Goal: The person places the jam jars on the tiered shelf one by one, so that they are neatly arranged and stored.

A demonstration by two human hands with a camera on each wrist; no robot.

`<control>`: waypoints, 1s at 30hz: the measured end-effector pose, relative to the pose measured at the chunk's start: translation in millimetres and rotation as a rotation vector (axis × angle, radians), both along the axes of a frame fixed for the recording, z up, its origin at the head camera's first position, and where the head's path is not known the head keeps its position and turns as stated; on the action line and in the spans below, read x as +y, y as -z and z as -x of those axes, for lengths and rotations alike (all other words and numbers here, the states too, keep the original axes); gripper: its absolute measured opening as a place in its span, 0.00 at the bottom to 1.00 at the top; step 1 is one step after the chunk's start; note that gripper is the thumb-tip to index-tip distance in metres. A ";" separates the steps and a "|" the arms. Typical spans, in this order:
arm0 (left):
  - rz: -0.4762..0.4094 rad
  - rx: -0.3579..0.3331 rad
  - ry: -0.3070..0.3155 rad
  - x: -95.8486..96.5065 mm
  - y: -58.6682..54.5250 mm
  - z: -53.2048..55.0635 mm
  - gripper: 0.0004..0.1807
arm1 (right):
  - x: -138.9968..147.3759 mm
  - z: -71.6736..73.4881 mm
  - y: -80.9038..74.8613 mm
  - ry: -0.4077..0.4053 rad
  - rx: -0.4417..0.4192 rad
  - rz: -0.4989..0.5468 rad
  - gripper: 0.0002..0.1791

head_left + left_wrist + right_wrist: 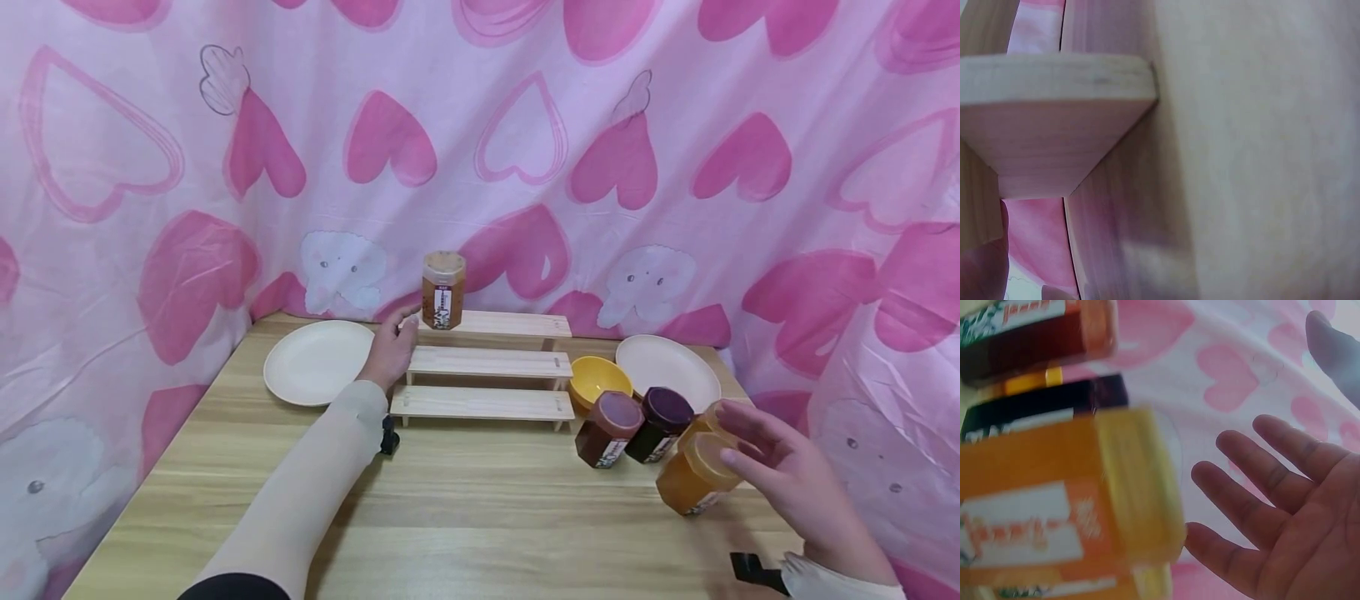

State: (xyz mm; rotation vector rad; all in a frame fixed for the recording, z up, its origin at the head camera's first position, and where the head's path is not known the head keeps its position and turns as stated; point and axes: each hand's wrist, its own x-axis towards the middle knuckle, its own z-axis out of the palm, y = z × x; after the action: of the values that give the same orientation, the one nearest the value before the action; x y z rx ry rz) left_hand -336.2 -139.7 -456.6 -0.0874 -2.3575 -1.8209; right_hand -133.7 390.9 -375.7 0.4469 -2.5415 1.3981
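Note:
My left hand (392,346) is at the left end of a three-tier wooden rack (487,362), its extended fingers close beside a brown jar (443,296) on the top tier. In the left wrist view, fingertips (984,272) show at the lower left by the wood. On the right, my right hand (795,475) is held with fingers spread beside an amber jar (693,479); the right wrist view shows its bare palm (1310,544) and nothing gripped. A second amber jar (684,433) is partly hidden behind. Left of these stand a dark purple jar (658,425) and a reddish jar (607,429).
A white plate (318,362) lies left of the rack, another white plate (671,367) at the back right. Between the rack and that plate sits a yellow bowl (597,379). Behind the wooden table (465,517) hangs a pink heart-patterned curtain (517,125).

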 end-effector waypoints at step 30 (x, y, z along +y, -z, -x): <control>-0.027 -0.022 0.000 0.3 0.8 0.8 0.27 | 23.3 -0.6 32.3 0.085 -0.101 -0.093 0.35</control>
State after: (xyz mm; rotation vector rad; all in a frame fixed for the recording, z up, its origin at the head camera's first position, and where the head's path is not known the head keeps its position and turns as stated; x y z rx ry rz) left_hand -337.0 -139.4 -457.4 -0.0654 -2.3465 -1.8627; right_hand -133.1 414.2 -408.0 0.2868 -2.6802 1.3091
